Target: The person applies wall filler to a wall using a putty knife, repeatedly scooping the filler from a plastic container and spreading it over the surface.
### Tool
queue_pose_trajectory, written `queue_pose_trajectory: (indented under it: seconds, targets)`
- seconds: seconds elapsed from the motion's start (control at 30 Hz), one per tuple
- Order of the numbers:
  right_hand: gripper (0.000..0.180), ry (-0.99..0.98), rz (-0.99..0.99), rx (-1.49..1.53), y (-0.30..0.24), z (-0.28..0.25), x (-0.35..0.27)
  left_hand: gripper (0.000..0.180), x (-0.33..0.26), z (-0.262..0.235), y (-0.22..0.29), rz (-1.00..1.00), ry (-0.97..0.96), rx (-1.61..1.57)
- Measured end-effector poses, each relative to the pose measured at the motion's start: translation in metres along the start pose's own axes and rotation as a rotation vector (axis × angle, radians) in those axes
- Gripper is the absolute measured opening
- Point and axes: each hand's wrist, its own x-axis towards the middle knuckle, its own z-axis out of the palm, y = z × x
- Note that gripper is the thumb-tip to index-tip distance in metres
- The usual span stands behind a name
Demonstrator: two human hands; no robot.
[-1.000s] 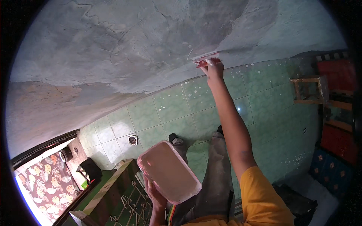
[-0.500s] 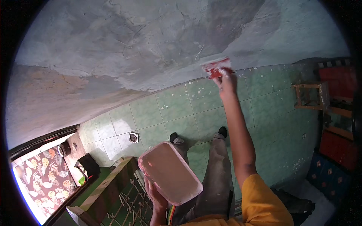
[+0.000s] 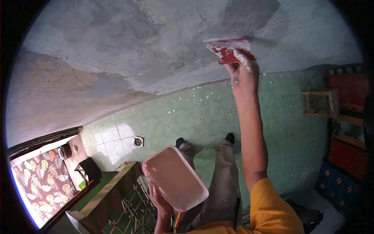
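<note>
The person has on a yellow cloth shirt with a short sleeve (image 3: 272, 204). The long grey-brown cloth trousers (image 3: 222, 179) look stained. Thin red and yellow stripes (image 3: 177, 221) run near the waist. Dark coverings (image 3: 230, 137) are on the feet. White smears mark the right fingers (image 3: 244, 60).

Location: indoor room, most likely in a home, with wall surfacing in evidence. Basis: grey wall (image 3: 128, 50) patchy, coated unevenly; green tiled floor (image 3: 150, 117) bearing white splashes (image 3: 206, 97); pink-rimmed tub (image 3: 177, 179) of pale material in view, plus red spreader (image 3: 228, 56) smeared white. Domestic signs: small wooden stool (image 3: 334, 103) at right; blue patterned panel (image 3: 337, 183), possibly upholstery; ornamental metal lattice (image 3: 136, 212) beside a wooden beam (image 3: 105, 191); leaf-print covering (image 3: 46, 175) at bright lower left; small dish (image 3: 138, 141) on the tiles. Exact room type: cannot tell
</note>
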Motion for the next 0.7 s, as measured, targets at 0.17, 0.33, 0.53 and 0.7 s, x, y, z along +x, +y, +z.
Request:
queue_pose_trajectory:
  seconds: [0.17,0.33,0.53,0.7]
  targets:
    - [0.022,-0.062,-0.029,0.016,0.0,-0.016,-0.012,0.055,0.001,-0.001,0.004,-0.005,0.002,0.007]
    - [0.02,0.132,0.216,-0.146,0.12,-0.074,0.024,0.054,-0.001,-0.004,-0.005,0.011,0.005,-0.009]
    - [0.014,0.109,0.24,-0.08,0.162,-0.039,0.046,0.056,-0.003,-0.008,-0.003,-0.001,0.021,-0.078]
    - [0.019,0.068,0.162,-0.032,0.095,-0.004,0.018,0.058,-0.001,-0.017,-0.004,0.001,0.062,-0.115]
